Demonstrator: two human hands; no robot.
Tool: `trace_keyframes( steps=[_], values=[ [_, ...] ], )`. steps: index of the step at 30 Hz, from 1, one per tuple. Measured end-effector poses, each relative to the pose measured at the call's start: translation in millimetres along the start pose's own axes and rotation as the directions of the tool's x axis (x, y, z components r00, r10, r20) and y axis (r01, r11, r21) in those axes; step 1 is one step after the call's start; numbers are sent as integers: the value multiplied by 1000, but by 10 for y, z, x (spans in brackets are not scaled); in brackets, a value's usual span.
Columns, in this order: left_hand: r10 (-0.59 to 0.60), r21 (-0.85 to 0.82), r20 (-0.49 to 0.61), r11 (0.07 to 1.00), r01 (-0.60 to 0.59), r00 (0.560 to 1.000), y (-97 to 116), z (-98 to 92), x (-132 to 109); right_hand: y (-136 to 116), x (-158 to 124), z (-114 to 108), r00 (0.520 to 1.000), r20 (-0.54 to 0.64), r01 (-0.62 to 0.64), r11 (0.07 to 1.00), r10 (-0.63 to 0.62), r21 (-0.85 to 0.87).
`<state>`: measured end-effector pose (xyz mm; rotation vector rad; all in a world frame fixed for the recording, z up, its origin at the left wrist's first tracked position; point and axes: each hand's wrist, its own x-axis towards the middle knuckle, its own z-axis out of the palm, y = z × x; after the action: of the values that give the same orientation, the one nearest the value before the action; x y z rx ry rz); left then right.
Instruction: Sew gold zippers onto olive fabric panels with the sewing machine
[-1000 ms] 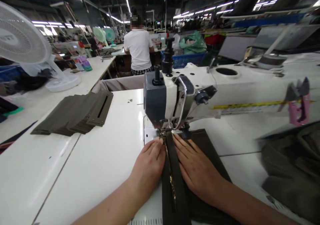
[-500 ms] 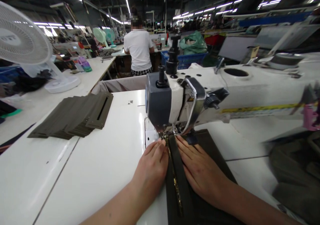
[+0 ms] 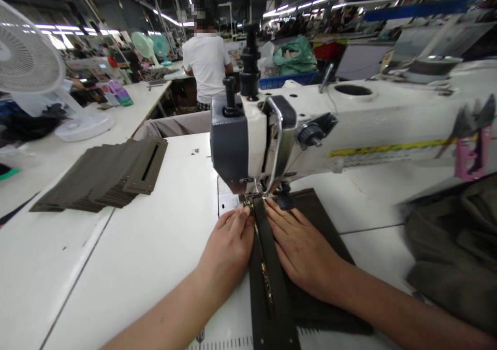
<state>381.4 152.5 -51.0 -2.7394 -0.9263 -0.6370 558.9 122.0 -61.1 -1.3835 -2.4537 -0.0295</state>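
A white and grey sewing machine (image 3: 272, 132) stands on the white table (image 3: 135, 257). Under its presser foot lies a dark olive fabric piece (image 3: 310, 220) with a zipper strip (image 3: 267, 282) running toward me. My left hand (image 3: 227, 251) lies flat on the left edge of the zipper strip, fingers stretched toward the needle. My right hand (image 3: 301, 249) lies flat on the fabric right of the zipper, fingertips close to the presser foot. Neither hand grips anything.
A stack of olive fabric pieces with slots (image 3: 104, 176) lies at the left. A heap of olive cloth (image 3: 454, 257) sits at the right. A white fan (image 3: 34, 65) stands far left. A person in a white shirt (image 3: 205, 65) works with their back to me.
Both hands stay flat on the fabric by the needle. The view has shifted slightly, and the zipper strip reaches a bit further toward me.
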Motion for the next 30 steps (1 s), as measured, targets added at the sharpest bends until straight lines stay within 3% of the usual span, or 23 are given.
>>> trace_keyframes(
  steps=[11, 19, 22, 25, 30],
  values=[
    [-32, -46, 65, 998, 35, 997, -11, -25, 57, 34, 44, 22, 1000, -6, 25, 999, -25, 35],
    [-87, -97, 82, 991, 95, 993, -168, 10, 129, 176, 243, -5, 999, -4, 33, 991, -32, 126],
    [-83, -125, 89, 988, 94, 993, -208, 17, 107, 169, 165, -67, 995, -75, 71, 985, -60, 155],
    [-25, -159, 56, 987, 34, 998, -196, -10, 5, 11, -88, -141, 972, -205, 155, 971, -117, 182],
    [40, -171, 33, 985, -34, 999, -100, -59, -168, -350, -440, -145, 877, -368, 331, 943, -309, -2]
  ],
)
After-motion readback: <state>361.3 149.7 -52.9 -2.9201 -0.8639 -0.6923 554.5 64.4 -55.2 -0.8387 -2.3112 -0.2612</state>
